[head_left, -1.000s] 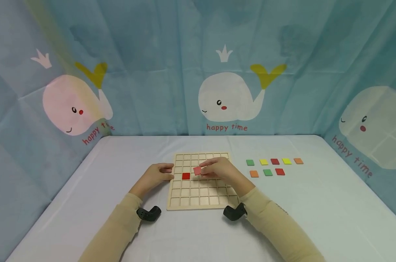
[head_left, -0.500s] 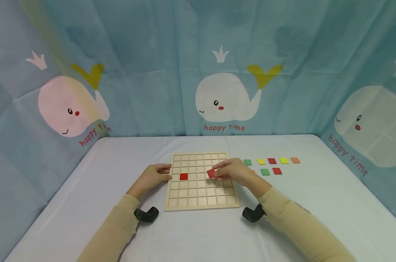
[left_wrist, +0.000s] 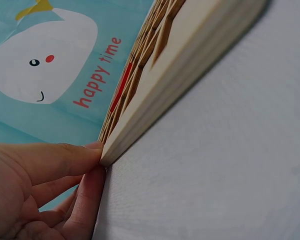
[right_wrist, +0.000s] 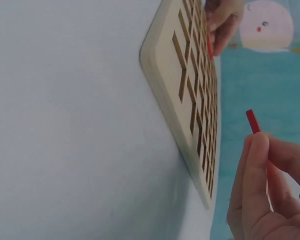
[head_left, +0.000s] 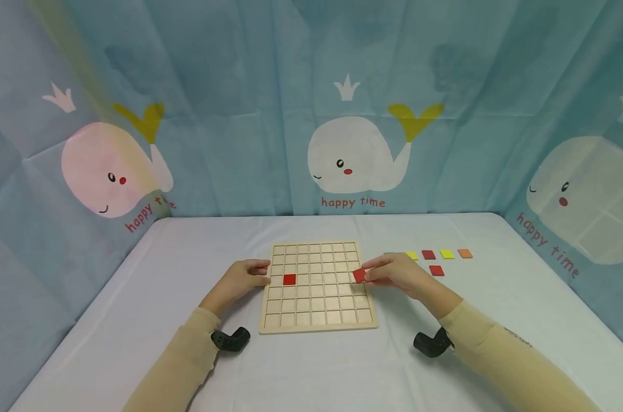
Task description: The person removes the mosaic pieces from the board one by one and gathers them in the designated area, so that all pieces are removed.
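Note:
My right hand (head_left: 401, 273) pinches a small red square tile (head_left: 359, 276) between thumb and fingertips, over the right rim of the wooden grid board (head_left: 318, 330). In the right wrist view this tile (right_wrist: 252, 121) shows edge-on above the fingertips of my right hand (right_wrist: 267, 190), apart from the board. Another red tile (head_left: 289, 279) lies in a cell at the grid's left. My left hand (head_left: 239, 283) rests its fingertips against the board's left edge. The left wrist view shows the left hand (left_wrist: 50, 185) touching that rim, its fingers partly extended.
Right of the board lie loose tiles: two yellow (head_left: 447, 254), a dark red (head_left: 428, 254), an orange (head_left: 465, 253) and a red one (head_left: 437, 270). My right hand partly hides others. A whale-print curtain (head_left: 234, 160) stands behind the white table (head_left: 187, 246).
My right hand has carried the pinched red tile rightward across the grid to the board's right rim, covering some loose tiles. The left hand keeps its place at the left edge.

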`<move>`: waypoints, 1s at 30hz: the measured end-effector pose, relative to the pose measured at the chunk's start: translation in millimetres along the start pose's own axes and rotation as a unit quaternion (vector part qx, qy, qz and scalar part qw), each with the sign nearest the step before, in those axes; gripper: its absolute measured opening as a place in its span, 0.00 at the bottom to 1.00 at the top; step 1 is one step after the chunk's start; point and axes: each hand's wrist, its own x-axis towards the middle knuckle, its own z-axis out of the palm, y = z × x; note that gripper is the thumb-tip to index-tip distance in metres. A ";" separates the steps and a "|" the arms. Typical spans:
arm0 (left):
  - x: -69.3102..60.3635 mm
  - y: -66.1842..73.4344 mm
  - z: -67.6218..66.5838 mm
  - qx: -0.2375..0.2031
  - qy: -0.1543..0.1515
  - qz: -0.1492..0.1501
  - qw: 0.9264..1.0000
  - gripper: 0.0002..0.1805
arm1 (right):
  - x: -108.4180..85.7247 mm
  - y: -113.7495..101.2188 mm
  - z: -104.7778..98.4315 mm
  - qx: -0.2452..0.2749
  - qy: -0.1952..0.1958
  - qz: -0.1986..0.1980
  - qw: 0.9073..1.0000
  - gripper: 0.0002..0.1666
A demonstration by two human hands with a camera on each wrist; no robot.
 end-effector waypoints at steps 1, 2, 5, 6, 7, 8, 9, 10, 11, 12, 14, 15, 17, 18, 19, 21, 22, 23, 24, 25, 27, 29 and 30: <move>-0.1 0.0 0.0 0.000 -0.001 0.001 1.000 0.29 | -1.2 1.3 -3.2 -0.005 0.000 0.000 1.000 0.23; -0.1 0.0 0.1 0.000 -0.001 0.002 1.000 0.29 | -2.6 2.4 -6.4 -0.010 0.000 0.001 1.000 0.24; 0.0 -0.1 0.4 -0.002 -0.002 0.001 1.000 0.29 | -6.6 5.0 -16.8 -0.021 0.010 0.010 1.000 0.24; 0.1 -0.3 0.5 -0.002 -0.002 0.000 1.000 0.29 | -8.1 5.4 -20.5 -0.025 0.014 0.013 0.999 0.25; 0.2 -0.5 0.6 -0.003 -0.001 -0.001 1.000 0.29 | -9.3 5.6 -24.0 -0.033 0.020 0.018 0.999 0.25; 0.4 -0.8 0.7 -0.002 -0.001 -0.002 1.000 0.29 | -10.6 5.9 -27.6 -0.038 0.024 0.021 0.999 0.25; 0.5 -0.8 0.8 -0.002 0.000 -0.003 1.000 0.29 | -11.6 6.1 -31.1 -0.040 0.029 0.024 0.998 0.25; 0.8 -1.2 0.9 -0.002 0.000 -0.004 1.000 0.29 | -12.6 6.3 -34.6 -0.045 0.032 0.025 0.998 0.26; 0.9 -1.1 1.0 -0.003 0.000 -0.005 1.000 0.29 | -13.3 6.4 -37.8 -0.048 0.035 0.026 0.998 0.26; 1.0 -1.2 1.0 -0.003 0.000 -0.005 1.000 0.29 | -14.3 6.5 -41.0 -0.050 0.035 0.025 0.998 0.26; 1.4 -1.3 1.1 -0.004 0.001 -0.006 1.000 0.29 | -15.7 7.2 -47.0 -0.052 0.037 0.021 0.998 0.26; 1.7 -1.6 1.2 -0.005 0.001 -0.007 1.000 0.29 | -16.6 7.5 -49.9 -0.051 0.037 0.019 0.998 0.26; 2.0 -1.7 1.1 -0.008 0.001 -0.007 1.000 0.29 | -18.4 8.2 -55.7 -0.056 0.037 0.015 0.998 0.27; 2.2 -1.9 1.1 -0.009 0.001 -0.006 1.000 0.29 | -19.5 8.7 -58.8 -0.055 0.036 0.013 0.998 0.28; 2.4 -2.0 1.1 -0.010 0.000 -0.005 1.000 0.29 | -20.5 9.3 -61.9 -0.052 0.036 0.012 0.998 0.28; 2.7 -2.1 1.2 -0.011 0.000 -0.004 1.000 0.29 | -22.5 10.7 -68.3 -0.043 0.036 0.012 0.998 0.29; 2.8 -2.1 1.3 -0.011 -0.001 -0.004 1.000 0.29 | -23.5 11.5 -71.7 -0.038 0.035 0.012 0.999 0.30; 2.9 -2.2 1.4 -0.010 -0.001 -0.004 1.000 0.29 | -24.3 12.4 -74.8 -0.032 0.034 0.011 0.999 0.30; 2.9 -2.2 1.4 -0.009 0.000 -0.004 1.000 0.29 | -24.9 13.4 -78.4 -0.028 0.034 0.012 0.999 0.30; 2.9 -2.2 1.5 -0.008 0.000 -0.004 1.000 0.29 | -25.3 14.2 -81.3 -0.025 0.035 0.014 0.999 0.30; 2.9 -2.3 1.5 -0.007 0.002 -0.005 1.000 0.29 | -25.9 15.4 -86.7 -0.018 0.036 0.018 0.999 0.31; 2.9 -2.3 1.6 -0.010 0.003 -0.009 1.000 0.29 | -26.2 16.6 -91.6 -0.011 0.037 0.022 0.999 0.32; 3.0 -2.3 1.7 -0.011 0.003 -0.010 1.000 0.29 | -26.4 17.0 -94.0 -0.005 0.037 0.023 0.999 0.33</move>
